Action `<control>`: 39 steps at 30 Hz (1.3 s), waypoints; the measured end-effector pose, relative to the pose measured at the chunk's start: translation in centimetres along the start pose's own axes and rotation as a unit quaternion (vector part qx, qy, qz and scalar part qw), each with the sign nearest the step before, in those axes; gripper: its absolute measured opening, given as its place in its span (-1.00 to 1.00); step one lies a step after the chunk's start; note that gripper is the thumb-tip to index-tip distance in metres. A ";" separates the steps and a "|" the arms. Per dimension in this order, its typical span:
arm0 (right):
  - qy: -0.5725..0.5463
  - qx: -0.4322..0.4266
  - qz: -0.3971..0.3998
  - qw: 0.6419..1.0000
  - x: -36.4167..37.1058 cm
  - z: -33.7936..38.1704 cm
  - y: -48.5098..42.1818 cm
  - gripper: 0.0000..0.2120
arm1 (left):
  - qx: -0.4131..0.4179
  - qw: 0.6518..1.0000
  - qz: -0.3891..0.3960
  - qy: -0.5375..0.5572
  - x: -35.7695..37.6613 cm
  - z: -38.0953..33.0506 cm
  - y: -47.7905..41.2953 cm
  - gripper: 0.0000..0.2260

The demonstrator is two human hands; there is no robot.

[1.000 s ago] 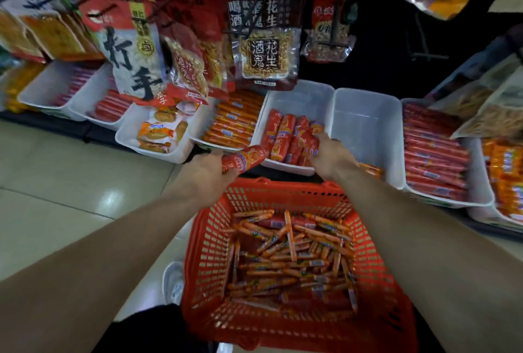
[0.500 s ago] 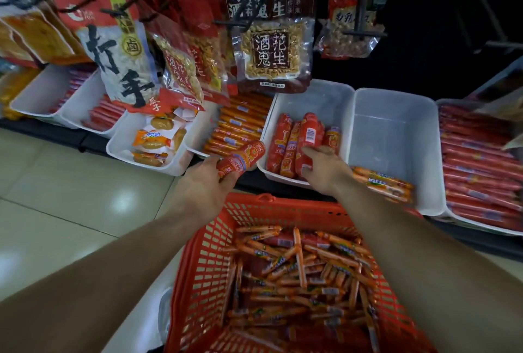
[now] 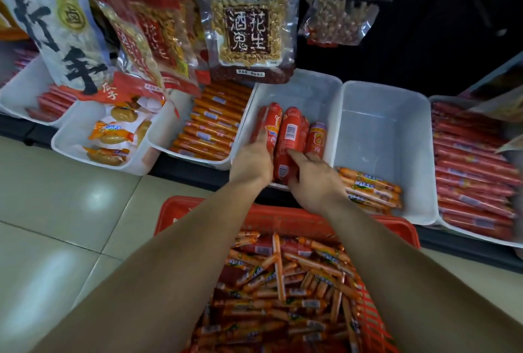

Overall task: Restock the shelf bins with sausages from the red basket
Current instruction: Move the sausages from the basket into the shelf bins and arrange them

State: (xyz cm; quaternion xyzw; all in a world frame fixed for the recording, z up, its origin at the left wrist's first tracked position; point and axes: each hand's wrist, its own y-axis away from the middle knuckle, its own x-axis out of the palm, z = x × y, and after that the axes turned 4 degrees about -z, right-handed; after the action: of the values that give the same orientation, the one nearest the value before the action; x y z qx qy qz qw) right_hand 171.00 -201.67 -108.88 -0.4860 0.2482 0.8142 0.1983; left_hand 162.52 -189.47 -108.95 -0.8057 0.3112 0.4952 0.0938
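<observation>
Both hands at the thick-sausage bin [image 3: 308, 89]; all long axes run near-to-far.
Right hand [image 3: 315, 183]: index straight on the middle sausage [image 3: 291, 132], other fingers curled round its near end, so it's gripped and extends far from the fingers, parallel to its neighbours. Left hand [image 3: 250, 164] lies along the left sausage [image 3: 270, 120]; can't tell if its fingers wrap it. Both hands are equally close to the row. My read: seat both in line, let go, then pull straight back near to the basket [image 3: 181, 208] under the forearms, where the thin sausages [image 3: 283, 282] lie jumbled at all angles.
</observation>
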 end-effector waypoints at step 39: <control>0.125 0.107 0.223 0.961 10.5 -8.4 13.5 0.17 | 0.051 0.931 0.284 -0.224 5.9 11.3 17.5 -0.09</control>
State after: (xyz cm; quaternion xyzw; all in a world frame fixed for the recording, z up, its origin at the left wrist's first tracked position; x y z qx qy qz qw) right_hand 164.46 -216.58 -118.79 -0.4921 0.4590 0.7391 0.0303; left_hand 145.60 -200.48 -116.82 -0.5458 0.5227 0.6524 0.0576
